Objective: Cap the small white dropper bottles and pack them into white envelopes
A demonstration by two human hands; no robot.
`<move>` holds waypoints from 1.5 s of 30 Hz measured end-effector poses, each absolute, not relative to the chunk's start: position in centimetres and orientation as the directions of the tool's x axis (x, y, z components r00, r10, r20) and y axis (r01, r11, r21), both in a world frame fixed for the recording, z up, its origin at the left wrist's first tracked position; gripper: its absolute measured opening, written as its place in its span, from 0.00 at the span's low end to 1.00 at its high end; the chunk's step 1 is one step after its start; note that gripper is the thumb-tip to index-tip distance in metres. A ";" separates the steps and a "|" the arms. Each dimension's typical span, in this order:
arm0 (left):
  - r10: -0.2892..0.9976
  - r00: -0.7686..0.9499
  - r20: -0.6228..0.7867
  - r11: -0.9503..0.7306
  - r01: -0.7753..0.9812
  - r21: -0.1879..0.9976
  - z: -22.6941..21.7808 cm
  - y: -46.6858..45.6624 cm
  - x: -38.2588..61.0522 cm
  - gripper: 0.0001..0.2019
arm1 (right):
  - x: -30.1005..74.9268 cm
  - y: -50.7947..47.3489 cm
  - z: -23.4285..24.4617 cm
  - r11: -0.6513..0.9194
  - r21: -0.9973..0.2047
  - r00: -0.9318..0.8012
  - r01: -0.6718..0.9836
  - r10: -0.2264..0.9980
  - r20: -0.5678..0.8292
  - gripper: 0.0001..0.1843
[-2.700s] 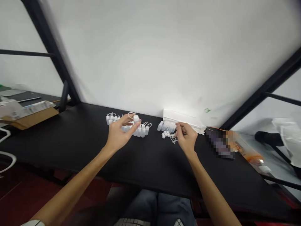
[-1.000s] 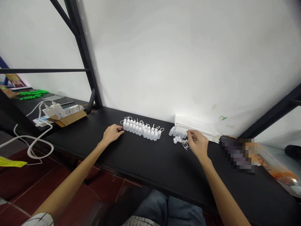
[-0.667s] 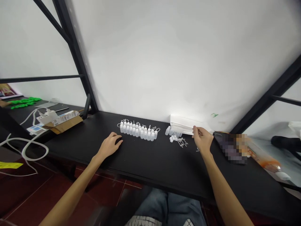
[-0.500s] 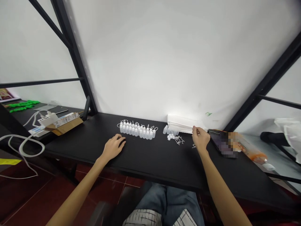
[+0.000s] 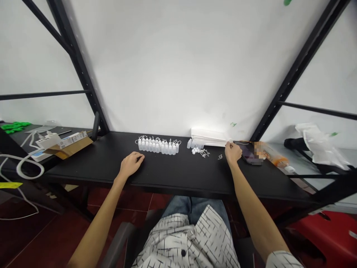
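Shifted right past the caps, the right hand pinches closed, contents unclear, while the half-open left hand should avoid jostling bottles.

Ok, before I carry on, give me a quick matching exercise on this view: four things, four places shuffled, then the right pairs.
Things
1. left hand
2. right hand
3. loose white caps
4. cardboard box

Places
A. by the right end of the white stack
B. off toward the black table's left end
C. on the near side of the upright bottles, toward their left end
D. clustered in front of the stack's left end

Pairs: 1-C, 2-A, 3-D, 4-B
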State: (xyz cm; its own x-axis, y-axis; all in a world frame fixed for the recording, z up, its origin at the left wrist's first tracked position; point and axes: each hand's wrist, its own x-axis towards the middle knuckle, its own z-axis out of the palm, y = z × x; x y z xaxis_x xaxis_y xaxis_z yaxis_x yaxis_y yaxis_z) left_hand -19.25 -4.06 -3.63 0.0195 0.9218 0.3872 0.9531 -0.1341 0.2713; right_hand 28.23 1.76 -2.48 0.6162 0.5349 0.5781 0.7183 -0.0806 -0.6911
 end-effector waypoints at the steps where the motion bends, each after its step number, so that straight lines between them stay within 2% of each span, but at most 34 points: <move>1: 0.918 0.019 0.395 -0.140 0.950 0.279 -3.6 -4.0 -19.3 0.18 | 28.5 1.8 -2.5 -0.073 -0.680 0.591 0.729 0.569 0.572 0.16; 7: 0.900 0.025 0.436 -0.188 0.923 0.335 -3.8 -3.7 -19.5 0.18 | 26.4 3.6 -1.9 0.072 -0.564 0.354 0.822 0.713 0.606 0.11; 11: 0.872 0.045 0.487 -0.336 0.779 0.530 -3.3 -4.1 -17.9 0.21 | 23.5 5.0 -1.4 0.163 -0.487 0.143 0.858 0.834 0.532 0.18; 13: 0.865 0.075 0.496 -0.393 0.716 0.578 -2.5 -4.3 -16.0 0.21 | 22.8 5.4 -1.3 0.169 -0.466 0.092 0.868 0.869 0.487 0.20; 17: 0.820 0.137 0.556 -0.484 0.685 0.545 0.0 -4.0 -10.7 0.19 | 22.7 5.5 -1.3 0.168 -0.435 0.034 0.884 0.908 0.419 0.21; 22: 0.690 0.206 0.694 -0.643 0.614 0.457 3.1 -2.1 -4.4 0.17 | 23.5 5.0 -1.3 0.171 -0.425 0.028 0.889 0.905 0.424 0.13; 25: 0.655 0.238 0.717 -0.672 0.616 0.410 3.1 -0.6 -1.4 0.17 | 24.4 4.7 -0.9 0.164 -0.474 0.073 0.865 0.894 0.442 0.11; 29: 0.624 0.315 0.716 -0.695 0.641 0.324 0.9 0.8 1.5 0.16 | 26.2 4.1 0.0 0.166 -0.589 0.211 0.791 0.829 0.517 0.09; 33: 0.597 0.397 0.697 -0.735 0.618 0.278 -1.2 0.6 2.7 0.15 | 27.3 3.5 0.8 0.245 -0.784 0.293 0.570 0.831 0.472 0.12; 35: 0.584 0.415 0.697 -0.748 0.608 0.265 -1.4 0.1 2.7 0.15 | 27.0 3.2 1.1 0.282 -0.871 0.225 0.403 0.892 0.392 0.13; 37: 0.594 0.401 0.697 -0.738 0.616 0.274 -1.4 -0.3 2.5 0.16 | 26.2 2.8 1.4 0.278 -0.918 0.079 0.282 0.947 0.311 0.14; 42: 0.647 0.388 0.657 -0.694 0.657 0.295 -1.2 -0.5 2.1 0.21 | 23.4 1.3 1.9 0.266 -0.952 -0.257 0.154 0.941 0.221 0.15; 45: 0.658 0.448 0.605 -0.713 0.628 0.311 -1.5 -0.2 2.0 0.18 | 22.1 0.5 2.0 0.261 -0.957 -0.376 0.127 0.905 0.197 0.15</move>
State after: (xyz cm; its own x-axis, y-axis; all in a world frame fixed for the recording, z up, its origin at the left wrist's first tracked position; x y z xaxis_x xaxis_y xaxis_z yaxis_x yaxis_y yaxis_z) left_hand 2.02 -0.18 -1.49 0.4478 0.6580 0.6053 0.6281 -0.7134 0.3108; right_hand 22.11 0.48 2.02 -0.3762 0.9053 0.1973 0.1268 0.2612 -0.9569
